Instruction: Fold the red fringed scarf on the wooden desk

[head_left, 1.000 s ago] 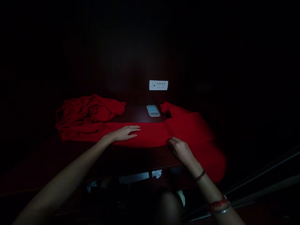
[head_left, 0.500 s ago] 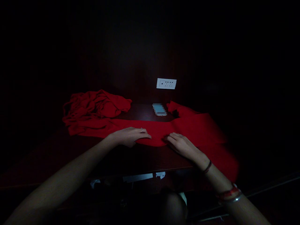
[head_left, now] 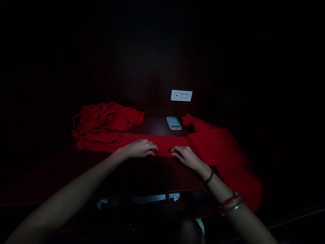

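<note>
A long piece of red cloth point(head_left: 166, 142) stretches across the dark table point(head_left: 142, 176). Its left end is bunched into a crumpled heap point(head_left: 109, 117), while the right part lies flatter and hangs over the front edge. My left hand point(head_left: 141, 148) pinches the near edge of the cloth between thumb and fingers. A short way to its right, my right hand point(head_left: 185, 156) grips the same edge, thumb below and fingers on top. Between the two hands the edge is turned up in a narrow fold.
A phone point(head_left: 174, 123) with a blurred screen lies behind the cloth. On the dark wall above it is a white socket plate point(head_left: 181, 95). Pale papers point(head_left: 149, 199) show on a shelf below the tabletop. The surroundings are very dark.
My right hand has moved left, closer to my left hand, and both now pinch the near edge. That edge has become folded up between them. The view has tilted slightly upward.
</note>
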Tool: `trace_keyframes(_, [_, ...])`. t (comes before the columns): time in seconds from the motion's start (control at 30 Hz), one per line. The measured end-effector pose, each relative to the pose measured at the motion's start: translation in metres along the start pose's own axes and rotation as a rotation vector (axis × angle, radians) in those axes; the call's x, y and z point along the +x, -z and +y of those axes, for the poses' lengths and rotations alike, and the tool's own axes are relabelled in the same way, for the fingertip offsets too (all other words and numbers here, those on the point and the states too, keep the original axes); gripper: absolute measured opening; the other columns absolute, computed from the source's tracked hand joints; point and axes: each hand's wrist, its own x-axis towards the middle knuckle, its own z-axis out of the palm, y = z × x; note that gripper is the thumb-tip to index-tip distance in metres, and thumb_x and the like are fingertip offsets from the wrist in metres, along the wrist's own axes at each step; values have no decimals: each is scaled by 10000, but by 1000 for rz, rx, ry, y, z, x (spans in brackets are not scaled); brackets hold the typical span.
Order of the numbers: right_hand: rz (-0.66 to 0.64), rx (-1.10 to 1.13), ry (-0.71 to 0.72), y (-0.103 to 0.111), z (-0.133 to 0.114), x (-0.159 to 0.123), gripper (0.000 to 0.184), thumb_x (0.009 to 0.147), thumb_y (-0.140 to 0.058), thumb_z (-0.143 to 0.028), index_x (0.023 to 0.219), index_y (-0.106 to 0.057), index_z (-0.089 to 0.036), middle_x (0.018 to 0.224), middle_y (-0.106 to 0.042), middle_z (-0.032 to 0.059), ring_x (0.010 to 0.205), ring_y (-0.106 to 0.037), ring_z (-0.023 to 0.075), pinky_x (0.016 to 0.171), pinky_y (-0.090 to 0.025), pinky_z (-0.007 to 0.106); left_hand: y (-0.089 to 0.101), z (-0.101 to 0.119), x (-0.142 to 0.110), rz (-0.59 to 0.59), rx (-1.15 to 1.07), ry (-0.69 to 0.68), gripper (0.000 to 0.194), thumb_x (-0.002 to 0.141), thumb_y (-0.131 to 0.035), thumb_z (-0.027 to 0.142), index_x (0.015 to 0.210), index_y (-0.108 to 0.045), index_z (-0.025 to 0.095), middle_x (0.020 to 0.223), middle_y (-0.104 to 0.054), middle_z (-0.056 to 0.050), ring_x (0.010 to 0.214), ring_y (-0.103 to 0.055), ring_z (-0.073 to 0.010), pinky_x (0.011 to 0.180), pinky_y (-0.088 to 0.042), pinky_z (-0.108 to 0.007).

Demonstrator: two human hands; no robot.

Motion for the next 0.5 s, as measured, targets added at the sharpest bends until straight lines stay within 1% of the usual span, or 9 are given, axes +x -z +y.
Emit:
trace_keyframes(0.1, [-4,0,-5,1,-2,0,174,835,-386,-207,911,-535,-158,868,-612,57,785,-564,123,703,-412,223,0,3,-1,36,33,-23,183,830,-398,279,923,-542,217,872,-594,-2,776,-541,-120,658,-367,-197])
trace_keyframes(0.2, [22,2,-8,1,-4,-1,195,848,-359,-217,903,-536,-156,860,-611,60,775,-563,121,693,-410,222,0,6,-1,57,142,-59,192,820,-403,311,937,-520,214,903,-558,-18,805,-520,-137,665,-368,-213])
trace_keyframes(0.33, [44,2,-21,2,-7,0,219,859,-333,-240,896,-532,-158,852,-604,60,776,-558,119,688,-411,225,-3,5,-1,76,230,-63,226,851,-331,287,952,-511,194,874,-555,-34,787,-513,-138,675,-367,-226])
trace_keyframes(0.4, [47,-17,8,4,-10,1,215,841,-375,-284,958,-511,-165,900,-591,59,820,-544,128,722,-408,239,-3,4,-2,77,228,-56,242,857,-319,292,929,-520,179,846,-563,-35,761,-515,-135,663,-368,-224])
trace_keyframes(0.5, [44,-77,70,4,-16,4,353,762,-498,-357,1057,-456,-167,971,-554,68,891,-507,152,771,-395,266,-1,5,-2,70,216,-59,245,861,-313,279,903,-532,177,830,-565,-30,745,-513,-128,656,-366,-216])
